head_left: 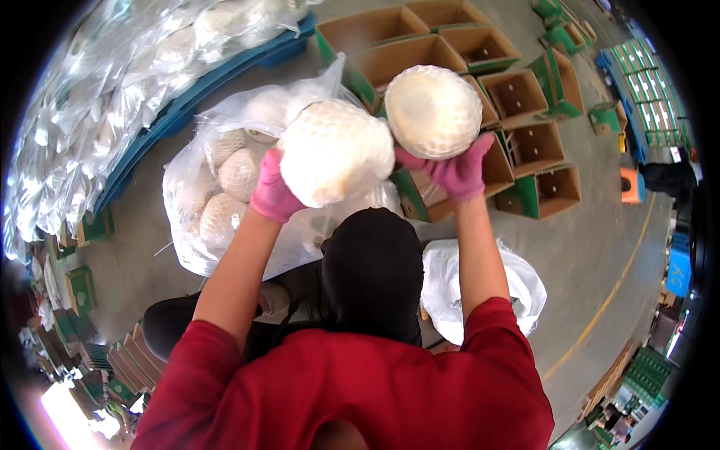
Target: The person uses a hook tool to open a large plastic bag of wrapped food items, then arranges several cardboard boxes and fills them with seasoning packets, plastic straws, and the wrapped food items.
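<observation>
Red shirt fills the lower view, nearest the camera; both forearms extend forward from its sleeves; the hands wear pink gloves. Left hand grasps the lower left side of a bulky white netted piece; right hand grasps a rounder cream netted piece from its near side; the fingers are partly hidden, and contact between the two pieces cannot be confirmed.

Step in hand, as judged: two-handed lifting and handling of one piece per hand, both raised above the floor; the next move appears to call for a steady grip on each, the soft netting kept in place, and clearance between the pieces to avoid knocking.

Beyond the left hand, a clear plastic bag holds more netted pieces; to the right, a white sack stands below the right forearm; farther forward, brown and green open-topped cartons stand in rows; at far left, a blue pallet lies beside a plastic-covered load.
</observation>
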{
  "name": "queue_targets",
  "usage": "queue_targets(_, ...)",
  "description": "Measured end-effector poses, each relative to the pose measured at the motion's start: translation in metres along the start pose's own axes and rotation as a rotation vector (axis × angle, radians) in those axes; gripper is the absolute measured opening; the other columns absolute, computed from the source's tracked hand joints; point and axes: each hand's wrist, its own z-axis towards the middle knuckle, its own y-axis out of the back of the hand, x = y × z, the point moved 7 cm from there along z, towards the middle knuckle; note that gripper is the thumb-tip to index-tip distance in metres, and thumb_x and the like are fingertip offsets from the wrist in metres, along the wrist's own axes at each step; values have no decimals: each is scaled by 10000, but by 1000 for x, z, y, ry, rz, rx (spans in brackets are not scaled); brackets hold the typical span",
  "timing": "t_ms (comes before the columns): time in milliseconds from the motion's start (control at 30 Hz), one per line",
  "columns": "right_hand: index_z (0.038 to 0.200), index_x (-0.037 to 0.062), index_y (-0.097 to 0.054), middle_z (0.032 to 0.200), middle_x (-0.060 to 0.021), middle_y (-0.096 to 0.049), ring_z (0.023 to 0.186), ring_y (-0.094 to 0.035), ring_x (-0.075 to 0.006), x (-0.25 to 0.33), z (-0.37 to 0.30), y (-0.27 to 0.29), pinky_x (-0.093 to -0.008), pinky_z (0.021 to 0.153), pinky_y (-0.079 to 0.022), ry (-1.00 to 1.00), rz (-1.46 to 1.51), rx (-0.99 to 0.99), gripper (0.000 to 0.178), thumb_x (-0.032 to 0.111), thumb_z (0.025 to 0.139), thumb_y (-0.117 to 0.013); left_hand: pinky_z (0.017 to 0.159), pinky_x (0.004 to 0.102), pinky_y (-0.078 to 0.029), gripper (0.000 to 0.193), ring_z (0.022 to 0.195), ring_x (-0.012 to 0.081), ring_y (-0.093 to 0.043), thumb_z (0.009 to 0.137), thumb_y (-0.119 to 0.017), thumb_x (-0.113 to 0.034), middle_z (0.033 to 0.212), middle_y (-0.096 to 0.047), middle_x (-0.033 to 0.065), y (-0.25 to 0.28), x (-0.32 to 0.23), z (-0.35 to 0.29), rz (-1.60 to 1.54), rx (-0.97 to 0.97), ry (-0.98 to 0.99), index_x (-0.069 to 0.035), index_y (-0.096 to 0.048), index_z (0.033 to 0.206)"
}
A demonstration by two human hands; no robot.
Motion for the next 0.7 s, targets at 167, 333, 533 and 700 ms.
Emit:
queue_targets(167,1489,110,-407,1516,-109,-443,1365,-453,-320,82,11,96,-498,1145,-352,138,-26,-47,808,649,899,-521,1133,604,-328,1155,1416,364,-373,688,-666,-797,1576,-335,121,-27,64,53,-125,43,152,-154,-255,1556)
queue_targets(333,1521,127,-358,1539,-118,-411,1390,-420,-328,58,-15,112,-503,1152,-345,8,482,183,985,773,800,-538,1104,652,-341,1017,1409,392,-371,774,-709,-653,1580,-323,113,-13,83,69,-362,146,206,-167,-264,1549)
queue_targets(533,1529,116,-341,1557,-105,-385,1407,-400,-318,76,19,148,-496,1159,-340,-53,132,17,886,682,878,-543,1033,411,-473,741,1260,256,-529,827,-755,-90,1356,-525,119,7,-7,134,310,-222,-221,-53,-361,1453)
queue_targets(700,1439,130,-461,1442,-62,-525,1277,-553,-262,110,153,112,-454,1030,-492,15,17,-61,678,542,913,-578,996,344,-479,890,1194,207,-539,679,-911,-199,1303,-537,106,22,-116,231,1190,-506,-507,-72,-418,1410)
